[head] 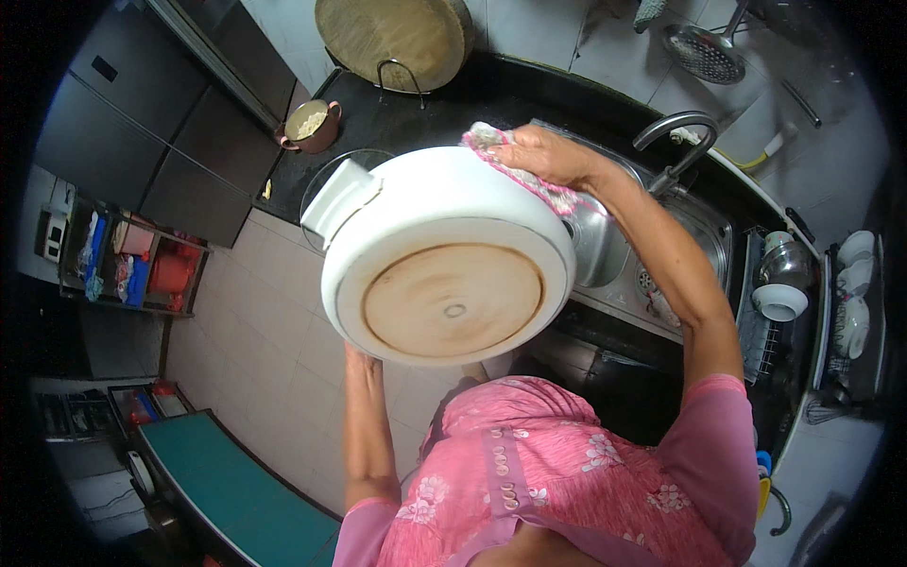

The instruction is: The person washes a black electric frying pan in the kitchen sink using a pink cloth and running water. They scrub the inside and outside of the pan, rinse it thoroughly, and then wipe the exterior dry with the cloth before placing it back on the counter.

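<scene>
A white enamel-like pot (446, 191) is held up in front of me, tilted so that its brown-stained underside (453, 305) faces me. One white side handle (347, 202) sticks out at its left. My left hand (362, 356) supports the pot from its near left side; its fingers are hidden behind the pot. At the pot's upper right, my right hand (538, 157) grips a pink-edged cloth (489, 142) and presses it against the outer wall. A glass lid (312, 205) is partly covered by the pot on the black counter.
A steel sink (602, 241) with a curved faucet (680, 127) lies to the right, a dish rack with bowls (779, 301) beyond it. A brown pot of pale food (312, 127) and a round chopping board (397, 42) in a stand occupy the black counter (439, 117).
</scene>
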`<state>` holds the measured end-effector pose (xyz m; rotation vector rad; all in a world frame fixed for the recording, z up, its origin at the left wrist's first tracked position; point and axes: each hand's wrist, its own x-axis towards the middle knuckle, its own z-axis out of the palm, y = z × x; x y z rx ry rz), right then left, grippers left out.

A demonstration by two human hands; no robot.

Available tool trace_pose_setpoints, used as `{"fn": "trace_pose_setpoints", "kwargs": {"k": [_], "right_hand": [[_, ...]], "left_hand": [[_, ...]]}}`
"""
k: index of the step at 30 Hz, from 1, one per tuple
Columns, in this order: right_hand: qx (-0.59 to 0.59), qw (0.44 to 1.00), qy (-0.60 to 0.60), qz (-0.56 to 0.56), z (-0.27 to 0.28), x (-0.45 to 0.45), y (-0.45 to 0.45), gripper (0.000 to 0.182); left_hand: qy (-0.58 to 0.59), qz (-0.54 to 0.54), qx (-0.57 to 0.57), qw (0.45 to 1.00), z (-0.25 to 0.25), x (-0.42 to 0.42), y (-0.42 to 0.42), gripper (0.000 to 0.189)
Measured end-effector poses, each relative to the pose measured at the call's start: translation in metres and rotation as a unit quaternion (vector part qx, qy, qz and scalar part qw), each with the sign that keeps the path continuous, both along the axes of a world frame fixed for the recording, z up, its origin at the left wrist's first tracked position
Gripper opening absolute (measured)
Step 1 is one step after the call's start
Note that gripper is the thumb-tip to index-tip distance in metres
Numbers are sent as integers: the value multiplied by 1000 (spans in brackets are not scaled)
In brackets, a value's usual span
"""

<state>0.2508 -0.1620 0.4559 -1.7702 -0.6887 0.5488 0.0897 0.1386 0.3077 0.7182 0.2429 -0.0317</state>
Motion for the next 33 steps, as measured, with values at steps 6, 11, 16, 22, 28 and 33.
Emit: {"fn": "trace_pose_setpoints", "kwargs": {"k": [6, 11, 16, 22, 28, 33], "right_hand": [[-115, 978, 52, 165, 11, 19, 43, 28], [-169, 982, 27, 86, 0, 26, 43, 33], [-135, 989, -56, 14, -27, 36, -15, 42], [201, 952, 209, -95, -109, 8, -83, 35], [522, 779, 303, -168, -128, -35, -60, 36], [545, 676, 389, -306, -110, -48, -4, 30]], "left_hand": [[46, 17, 136, 989, 14, -2, -27, 65], [79, 40, 116, 989, 12, -8, -45, 60], [100, 105, 83, 986, -1, -13, -56, 51], [119, 151, 104, 976, 7, -3, -68, 46], [-28, 105, 120, 987, 25, 64, -90, 49], [-63, 51, -88, 993, 53, 113, -114, 55]]}}
